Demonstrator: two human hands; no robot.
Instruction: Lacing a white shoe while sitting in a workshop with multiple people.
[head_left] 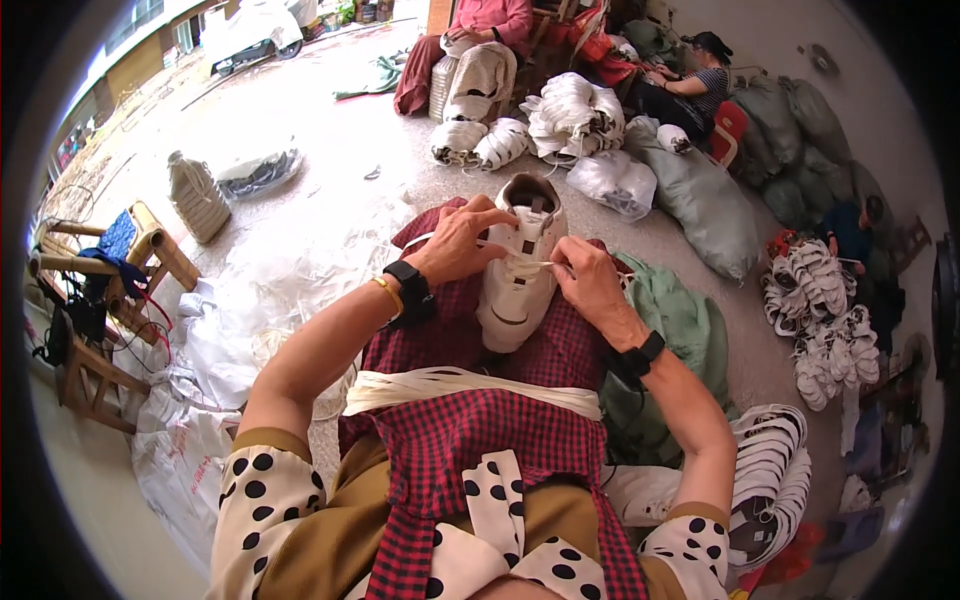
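A white sneaker (517,310) rests on my lap, its toe toward me and its dark-lined opening away from me. Cream lace crosses the middle of its upper. My left hand (462,240) is closed at the shoe's left side, with a strand of white lace (418,240) sticking out past it. On the opposite side, my right hand (590,282) pinches a lace end close to the eyelets. Red-and-black checked cloth (450,430) covers my lap. A bundle of cream laces (470,388) lies across it, nearer my body than the shoe.
White plastic sheeting (300,270) spreads at left beside a bamboo stool (150,250). Green cloth (670,330) lies at right, near stacked white shoes (770,480). Farther off are shoe bundles (575,115), a grey-green sack (690,190) and seated people, one in red (500,20).
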